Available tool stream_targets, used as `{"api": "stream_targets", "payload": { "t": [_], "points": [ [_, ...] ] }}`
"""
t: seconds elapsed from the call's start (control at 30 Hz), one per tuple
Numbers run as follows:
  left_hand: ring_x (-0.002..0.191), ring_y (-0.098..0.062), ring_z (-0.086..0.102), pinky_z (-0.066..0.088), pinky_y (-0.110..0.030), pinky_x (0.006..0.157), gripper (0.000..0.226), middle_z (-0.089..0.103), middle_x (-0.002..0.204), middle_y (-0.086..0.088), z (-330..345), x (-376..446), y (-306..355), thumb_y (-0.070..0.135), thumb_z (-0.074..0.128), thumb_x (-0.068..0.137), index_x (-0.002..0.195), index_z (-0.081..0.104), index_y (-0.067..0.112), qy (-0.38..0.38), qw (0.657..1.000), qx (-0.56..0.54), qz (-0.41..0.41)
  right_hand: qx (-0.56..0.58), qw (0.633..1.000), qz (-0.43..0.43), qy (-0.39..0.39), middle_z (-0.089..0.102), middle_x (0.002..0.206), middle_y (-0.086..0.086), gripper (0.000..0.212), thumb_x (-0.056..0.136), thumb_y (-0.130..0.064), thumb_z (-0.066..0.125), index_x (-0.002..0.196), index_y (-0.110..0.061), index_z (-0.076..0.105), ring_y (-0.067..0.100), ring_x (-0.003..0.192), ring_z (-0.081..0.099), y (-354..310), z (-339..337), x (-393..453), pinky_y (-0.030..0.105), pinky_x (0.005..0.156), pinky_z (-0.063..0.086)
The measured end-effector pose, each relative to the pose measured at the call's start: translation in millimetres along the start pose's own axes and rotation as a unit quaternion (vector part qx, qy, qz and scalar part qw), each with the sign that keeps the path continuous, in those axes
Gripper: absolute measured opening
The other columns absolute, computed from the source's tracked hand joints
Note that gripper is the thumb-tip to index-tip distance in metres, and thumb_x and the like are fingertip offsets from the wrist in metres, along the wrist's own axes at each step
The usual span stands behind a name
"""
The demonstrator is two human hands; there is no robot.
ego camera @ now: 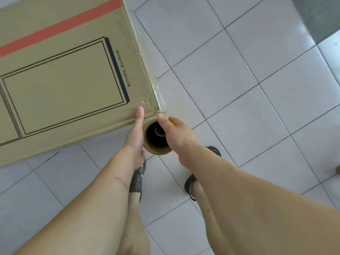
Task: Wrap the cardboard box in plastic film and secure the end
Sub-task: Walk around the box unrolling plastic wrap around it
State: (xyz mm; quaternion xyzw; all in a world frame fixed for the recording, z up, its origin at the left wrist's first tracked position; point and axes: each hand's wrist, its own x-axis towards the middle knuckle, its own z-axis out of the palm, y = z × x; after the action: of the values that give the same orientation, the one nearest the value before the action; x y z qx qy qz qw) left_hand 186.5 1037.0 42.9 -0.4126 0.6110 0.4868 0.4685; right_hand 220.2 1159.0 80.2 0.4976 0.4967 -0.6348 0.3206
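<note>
A large cardboard box [64, 74] with a red stripe and a black printed frame fills the upper left. Clear plastic film [159, 102] clings to its right side and near corner. Just below that corner stands the film roll [156, 142], seen end-on as a brown cardboard tube with a dark hollow core. My left hand [136, 137] grips the roll's left side, its thumb lying up on the box's top edge. My right hand [176, 137] grips the roll's right side, thumb pointing at the box corner.
Pale square floor tiles [257, 107] stretch to the right and front. My two feet in dark sandals [191, 184] stand right under the roll. A dark grey panel [320, 15] sits at the top right corner.
</note>
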Motion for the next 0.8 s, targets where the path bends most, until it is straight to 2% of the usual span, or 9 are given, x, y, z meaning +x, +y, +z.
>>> {"api": "stream_targets", "payload": {
  "t": [0.1, 0.17, 0.27, 0.37, 0.4, 0.53, 0.63, 0.7, 0.8],
  "points": [
    [0.122, -0.025, 0.076, 0.055, -0.049, 0.115, 0.091, 0.084, 0.121, -0.005, 13.1, -3.3, 2.1, 0.094, 0.039, 0.090, 0.131, 0.077, 0.023, -0.016, 1.000, -0.008, 0.012, 0.009, 1.000, 0.020, 0.001, 0.052, 0.141, -0.006, 0.067, 0.089, -0.065, 0.055, 0.147, -0.032, 0.043, 0.020, 0.129, 0.048, -8.6, -11.4, 1.3, 0.031, 0.091, 0.035],
    [0.123, -0.026, 0.076, 0.057, -0.051, 0.112, 0.092, 0.083, 0.122, -0.006, 21.6, -4.8, 2.5, 0.094, 0.031, 0.091, 0.130, 0.078, 0.025, -0.037, 0.999, -0.009, 0.012, -0.007, 1.000, 0.004, 0.009, 0.061, 0.130, -0.004, 0.059, 0.090, -0.064, 0.053, 0.138, -0.031, 0.052, 0.019, 0.119, 0.054, -11.1, -18.6, 6.2, 0.033, 0.088, 0.039],
    [0.125, -0.027, 0.074, 0.053, -0.052, 0.114, 0.107, 0.083, 0.123, -0.005, 25.4, -6.5, -1.8, 0.104, 0.025, 0.081, 0.132, 0.076, 0.025, -0.058, 0.998, -0.007, -0.007, -0.042, 0.999, -0.020, 0.015, 0.061, 0.129, -0.004, 0.056, 0.094, -0.061, 0.049, 0.139, -0.027, 0.054, 0.017, 0.117, 0.054, -9.7, -26.2, 7.1, 0.031, 0.087, 0.039],
    [0.124, -0.024, 0.074, 0.050, -0.049, 0.120, 0.119, 0.084, 0.121, -0.002, 27.6, 0.7, -6.3, 0.112, 0.039, 0.060, 0.133, 0.077, 0.025, -0.035, 0.999, -0.025, 0.006, -0.065, 0.998, -0.017, 0.016, 0.057, 0.134, -0.005, 0.059, 0.094, -0.064, 0.047, 0.142, -0.030, 0.051, 0.016, 0.118, 0.051, -9.7, -29.0, 3.4, 0.030, 0.084, 0.037],
    [0.123, -0.023, 0.075, 0.051, -0.048, 0.119, 0.118, 0.084, 0.121, -0.003, 29.5, 0.9, -6.3, 0.111, 0.043, 0.061, 0.133, 0.077, 0.023, -0.029, 0.999, -0.030, 0.010, -0.057, 0.998, -0.008, 0.016, 0.056, 0.136, -0.006, 0.061, 0.093, -0.065, 0.048, 0.143, -0.031, 0.049, 0.016, 0.117, 0.050, -10.1, -29.0, 1.8, 0.030, 0.081, 0.037],
    [0.107, -0.023, 0.081, 0.061, -0.042, 0.100, 0.102, 0.084, 0.116, -0.010, 35.8, -1.9, -0.8, 0.094, 0.027, 0.092, 0.125, 0.080, 0.012, -0.059, 0.997, -0.040, 0.010, -0.050, 0.998, -0.023, 0.035, 0.058, 0.135, -0.004, 0.061, 0.092, -0.063, 0.051, 0.143, -0.030, 0.049, 0.016, 0.114, 0.053, -9.8, -29.5, 2.9, 0.021, 0.066, 0.039],
    [0.093, -0.020, 0.083, 0.060, -0.039, 0.088, 0.100, 0.085, 0.107, -0.009, 35.3, -1.8, -3.8, 0.092, 0.021, 0.094, 0.106, 0.083, 0.014, -0.089, 0.995, -0.050, 0.008, -0.075, 0.995, -0.050, 0.045, 0.056, 0.137, -0.003, 0.060, 0.094, -0.060, 0.052, 0.145, -0.029, 0.047, 0.016, 0.117, 0.052, -6.2, -30.5, 7.0, 0.025, 0.084, 0.040],
    [0.097, -0.020, 0.082, 0.060, -0.041, 0.093, 0.099, 0.085, 0.108, -0.009, 33.7, -0.6, -3.9, 0.092, 0.021, 0.094, 0.105, 0.084, 0.016, -0.096, 0.994, -0.053, 0.006, -0.083, 0.994, -0.059, 0.045, 0.055, 0.138, -0.004, 0.061, 0.093, -0.059, 0.054, 0.146, -0.028, 0.047, 0.014, 0.116, 0.051, -5.8, -30.9, 8.5, 0.027, 0.088, 0.038],
    [0.121, -0.022, 0.075, 0.052, -0.044, 0.116, 0.101, 0.084, 0.119, -0.006, 32.5, -0.5, -2.4, 0.099, 0.031, 0.087, 0.123, 0.081, 0.018, -0.086, 0.996, -0.037, 0.016, -0.060, 0.997, -0.046, 0.034, 0.054, 0.132, -0.008, 0.060, 0.093, -0.060, 0.055, 0.146, -0.033, 0.046, 0.011, 0.113, 0.048, -8.1, -29.2, 6.4, 0.025, 0.086, 0.036]
  ]
}}
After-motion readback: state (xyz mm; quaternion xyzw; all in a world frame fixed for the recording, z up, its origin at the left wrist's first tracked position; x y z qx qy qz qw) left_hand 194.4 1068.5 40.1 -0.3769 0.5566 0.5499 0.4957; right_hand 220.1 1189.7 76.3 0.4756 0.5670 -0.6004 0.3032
